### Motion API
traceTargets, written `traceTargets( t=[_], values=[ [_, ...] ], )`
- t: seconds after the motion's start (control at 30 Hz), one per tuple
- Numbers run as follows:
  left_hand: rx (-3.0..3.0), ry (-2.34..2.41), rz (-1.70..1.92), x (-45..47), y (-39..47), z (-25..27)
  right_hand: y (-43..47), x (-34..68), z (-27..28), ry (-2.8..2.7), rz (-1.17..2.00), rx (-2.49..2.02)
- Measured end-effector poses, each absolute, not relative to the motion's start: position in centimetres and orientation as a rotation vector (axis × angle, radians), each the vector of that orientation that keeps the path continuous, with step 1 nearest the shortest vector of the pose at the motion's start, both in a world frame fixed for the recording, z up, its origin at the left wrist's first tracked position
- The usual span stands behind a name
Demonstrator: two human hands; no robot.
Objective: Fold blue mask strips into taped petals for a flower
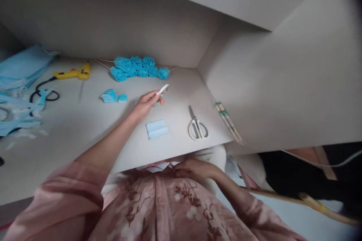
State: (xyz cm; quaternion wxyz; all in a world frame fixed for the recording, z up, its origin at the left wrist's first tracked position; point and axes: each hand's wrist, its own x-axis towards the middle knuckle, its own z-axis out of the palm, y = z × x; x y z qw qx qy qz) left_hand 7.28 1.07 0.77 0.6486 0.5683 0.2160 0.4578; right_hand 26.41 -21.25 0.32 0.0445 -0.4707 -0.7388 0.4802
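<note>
My left hand [148, 103] is raised above the desk, its thumb and fingers closed on a narrow white roll of tape [163, 89], seen almost edge-on. Below that hand lies a folded light-blue piece of mask fabric [157, 129]. White-handled scissors [197, 124] rest to its right, blades pointing away from me. On the other side of the hand are a pleated blue piece [109, 96] and a smaller blue piece [122, 98]. My right hand [192, 168] lies over my lap below the desk edge, holding nothing that I can see; its fingertips are blurred.
Several blue rosettes on sticks [137, 68] sit along the back wall. At the left are a yellow glue gun [75, 72] with black cord, stacked blue masks [25, 66] and fabric scraps [21, 115]. Wrapped wooden sticks [228, 122] lie by the right wall.
</note>
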Motion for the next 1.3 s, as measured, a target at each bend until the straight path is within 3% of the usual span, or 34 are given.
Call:
traceTargets(
  t=[0.07, 0.27, 0.47, 0.57, 0.63, 0.77, 0.9, 1.0, 1.3],
  values=[
    [1.371, 0.544, 1.054, 7.2, 1.0, 0.8, -21.6, 27.7, 3.3, -2.222, 1.399, -1.434],
    [1.346, 0.556, 1.113, 7.0, 1.2, 1.9, -19.3, 31.5, 6.0, -1.834, 0.168, -2.215],
    [1.09, 0.495, 1.172, 6.6, 1.7, 2.4, -16.4, 29.8, 3.1, -1.982, -0.063, -2.55],
    [0.975, 0.497, 1.157, 6.8, 1.7, 2.3, -15.7, 29.4, 2.8, -1.949, 0.036, -2.515],
    [0.925, 0.496, 1.126, 6.9, 1.7, 2.5, -15.2, 30.0, 3.0, -1.84, 0.28, -2.339],
    [0.914, 0.496, 1.057, 7.0, 2.1, 3.6, -14.0, 31.7, 3.9, -1.247, 1.03, -1.617],
    [0.97, 0.473, 1.043, 6.4, 2.4, 4.4, -12.9, 30.9, 4.2, -0.957, 1.489, -0.965],
    [0.968, 0.475, 1.04, 5.8, 1.8, 3.8, -12.0, 29.0, 3.4, -1.012, 1.643, -0.82],
    [0.916, 0.504, 1.046, 4.6, 0.8, 1.8, -8.1, 25.2, 3.9, -1.232, 1.723, -0.674]
  ],
)
